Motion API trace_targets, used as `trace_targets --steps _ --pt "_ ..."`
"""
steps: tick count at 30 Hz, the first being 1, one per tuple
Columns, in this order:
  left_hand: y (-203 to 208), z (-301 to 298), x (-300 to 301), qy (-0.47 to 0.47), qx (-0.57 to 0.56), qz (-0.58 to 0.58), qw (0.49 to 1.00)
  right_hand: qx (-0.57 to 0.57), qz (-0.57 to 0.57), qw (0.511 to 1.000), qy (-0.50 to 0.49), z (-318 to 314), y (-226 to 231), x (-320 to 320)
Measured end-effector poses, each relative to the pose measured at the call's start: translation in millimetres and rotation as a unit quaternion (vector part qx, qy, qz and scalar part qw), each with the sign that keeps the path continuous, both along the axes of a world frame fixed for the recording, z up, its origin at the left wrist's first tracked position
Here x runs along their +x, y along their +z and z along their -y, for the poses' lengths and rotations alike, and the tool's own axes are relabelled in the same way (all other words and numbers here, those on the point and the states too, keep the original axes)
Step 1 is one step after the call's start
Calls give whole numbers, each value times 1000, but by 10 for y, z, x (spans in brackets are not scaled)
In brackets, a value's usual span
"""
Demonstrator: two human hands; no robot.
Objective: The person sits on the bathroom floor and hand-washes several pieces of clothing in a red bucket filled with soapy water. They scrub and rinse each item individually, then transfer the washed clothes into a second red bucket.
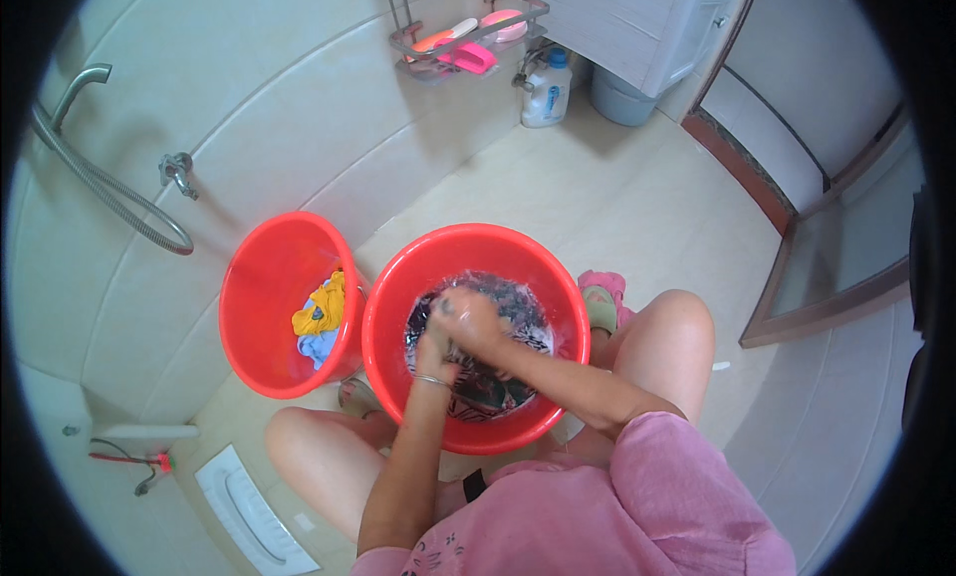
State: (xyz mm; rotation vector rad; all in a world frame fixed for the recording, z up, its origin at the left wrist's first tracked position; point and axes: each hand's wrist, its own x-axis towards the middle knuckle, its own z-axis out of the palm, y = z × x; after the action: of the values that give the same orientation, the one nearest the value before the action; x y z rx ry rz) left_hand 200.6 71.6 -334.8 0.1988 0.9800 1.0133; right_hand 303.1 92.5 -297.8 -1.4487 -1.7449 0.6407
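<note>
Left hand [436,345] and right hand [476,319] pressed together, fingers curled, blurred; cannot tell if fabric pinched between. Dark patterned wet garment [494,393] just beneath, inside right red basin [468,252]. To rub well: bunch small section, knuckles low inside rim against splashes, turn fabric often. Basin apparently holds sudsy water around garment. Left red bucket [261,307], just beside: yellow cloth [324,305], light-blue cloth [318,348] against its right side. Far: white blue-capped bottle [546,96]; grey-blue bucket [619,98], contents hidden.

Bright light, soft shadows; edges bent; right hand [472,320] perhaps motion-blurred.
</note>
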Motion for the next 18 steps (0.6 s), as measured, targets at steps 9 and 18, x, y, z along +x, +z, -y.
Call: trace_targets --steps 9,18 --pt "436 136 -19 -102 65 388 914 90 40 990 96 125 235 -76" --pt "1044 -40 -330 -31 286 -267 920 -166 -273 937 139 -336 982 314"
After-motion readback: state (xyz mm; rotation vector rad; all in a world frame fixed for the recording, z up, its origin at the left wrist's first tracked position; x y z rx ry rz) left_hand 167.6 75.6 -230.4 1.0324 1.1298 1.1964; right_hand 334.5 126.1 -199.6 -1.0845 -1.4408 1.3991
